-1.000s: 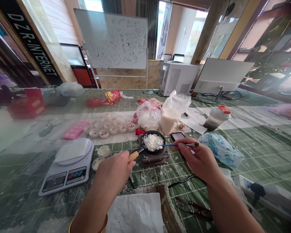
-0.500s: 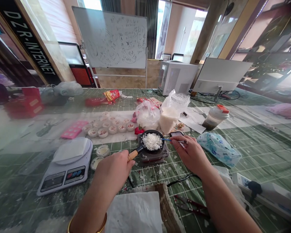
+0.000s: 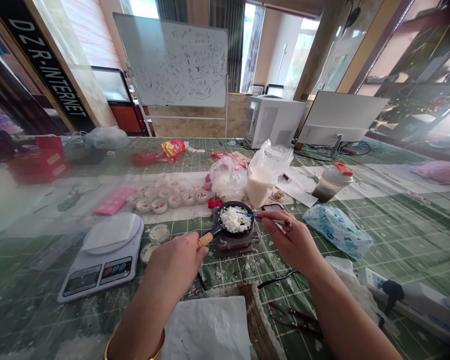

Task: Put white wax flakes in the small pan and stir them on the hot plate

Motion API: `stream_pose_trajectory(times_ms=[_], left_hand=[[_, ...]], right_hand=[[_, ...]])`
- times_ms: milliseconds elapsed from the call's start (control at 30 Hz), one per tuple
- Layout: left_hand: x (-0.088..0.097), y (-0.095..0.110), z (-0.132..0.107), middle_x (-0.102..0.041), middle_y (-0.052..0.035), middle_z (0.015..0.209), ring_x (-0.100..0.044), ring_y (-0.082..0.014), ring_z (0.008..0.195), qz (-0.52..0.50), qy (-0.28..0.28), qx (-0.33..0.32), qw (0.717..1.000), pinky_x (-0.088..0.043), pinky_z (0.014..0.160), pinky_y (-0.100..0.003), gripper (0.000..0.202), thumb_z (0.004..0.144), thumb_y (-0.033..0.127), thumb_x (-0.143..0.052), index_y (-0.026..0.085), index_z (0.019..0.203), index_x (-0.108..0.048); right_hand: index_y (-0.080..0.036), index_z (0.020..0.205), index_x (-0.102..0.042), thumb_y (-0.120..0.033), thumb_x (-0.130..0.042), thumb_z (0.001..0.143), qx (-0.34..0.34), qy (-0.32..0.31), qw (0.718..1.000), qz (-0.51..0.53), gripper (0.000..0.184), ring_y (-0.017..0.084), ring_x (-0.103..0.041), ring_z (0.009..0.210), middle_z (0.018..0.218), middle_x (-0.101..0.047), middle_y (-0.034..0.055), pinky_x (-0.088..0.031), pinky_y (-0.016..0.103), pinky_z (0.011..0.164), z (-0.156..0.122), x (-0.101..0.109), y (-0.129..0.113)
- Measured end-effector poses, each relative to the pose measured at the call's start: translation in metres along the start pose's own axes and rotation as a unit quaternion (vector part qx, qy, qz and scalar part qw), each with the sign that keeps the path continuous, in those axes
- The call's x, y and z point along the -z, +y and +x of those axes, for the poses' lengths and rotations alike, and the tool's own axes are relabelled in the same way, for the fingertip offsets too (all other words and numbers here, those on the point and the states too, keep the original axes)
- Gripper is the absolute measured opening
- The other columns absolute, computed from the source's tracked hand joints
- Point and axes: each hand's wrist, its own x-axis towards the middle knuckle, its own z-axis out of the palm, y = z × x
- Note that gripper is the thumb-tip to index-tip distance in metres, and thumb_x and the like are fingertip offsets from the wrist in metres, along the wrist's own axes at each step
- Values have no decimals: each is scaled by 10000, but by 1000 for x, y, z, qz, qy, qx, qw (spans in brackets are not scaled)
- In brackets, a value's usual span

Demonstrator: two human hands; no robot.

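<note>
My left hand [image 3: 180, 255] is wrapped round the wooden handle [image 3: 205, 240] of a small black frying pan [image 3: 250, 228]. White flaky pieces [image 3: 234, 220] fill much of the pan, which sits over a small dark hot plate [image 3: 236, 246]. Between the fingers of my right hand [image 3: 290, 239] is a thin blue stick [image 3: 249, 214], its tip among the white pieces. The stick's rear end shows above the hand and looks dark. Bags of white material [image 3: 260, 186] stand just behind the pan.
A kitchen scale [image 3: 107, 250] and two small cups [image 3: 159, 232] are at left. Several filled cups [image 3: 174, 200] and a pink mould [image 3: 115, 200] lie behind. At right are a wipes pack [image 3: 337, 230], a shaker bottle [image 3: 332, 182], a power strip [image 3: 408, 295] and scissors-like pliers [image 3: 294, 317].
My right hand has shifted slightly left and down, and the stick's tip reaches farther left into the white pieces. My left hand and the pan stay about where they were.
</note>
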Motion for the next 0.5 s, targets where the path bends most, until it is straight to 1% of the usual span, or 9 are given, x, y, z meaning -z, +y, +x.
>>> stream_pose_trajectory(times_ms=[100,167,267,333,433,500], left_hand=[[0,-1,1,-626,-22,714,-579,-191,631,1,1,3,1000,-243,472,-247,275,837,426,-342,211,748,-490],[0,-1,1,-624,-21,708,-577,-184,627,-1,-1,4,1000,-236,471,-244,272,836,423,-345,209,745,-486],[0,0,1,-623,-24,705,-574,-171,626,-1,-1,2,1000,-221,470,-239,274,835,423,-346,203,744,-484],[-1,0,1,-622,-24,701,-567,-164,614,-3,-1,3,1000,-215,467,-237,282,833,429,-349,200,737,-483],[-2,-1,2,-621,-23,692,-554,-152,582,-8,-7,6,1000,-211,461,-234,285,831,432,-354,197,733,-483],[-3,-1,2,-624,-24,696,-554,-151,584,-9,-6,6,1000,-210,463,-233,279,830,429,-359,198,744,-489]], right_hand=[[-239,990,-624,-338,-421,862,18,-40,999,-6,259,179,-580,838,855,-658,32,-409,334,799,0,-3,-2],[-229,971,-628,-338,-424,861,10,-28,999,-11,256,180,-576,840,854,-659,34,-411,333,791,0,-5,-2],[-221,998,-616,-325,-417,867,3,15,1000,-4,260,182,-555,901,930,-652,44,-407,334,810,1,-9,0],[-223,1018,-612,-316,-415,869,16,11,1000,-12,264,188,-548,914,940,-653,48,-399,350,826,2,-12,1],[-222,1006,-621,-315,-415,870,28,-15,999,-33,264,201,-548,895,904,-658,55,-399,372,813,2,-16,1],[-217,1013,-615,-302,-420,869,38,-4,999,-33,257,199,-544,902,905,-656,58,-396,369,820,1,-18,-1]])
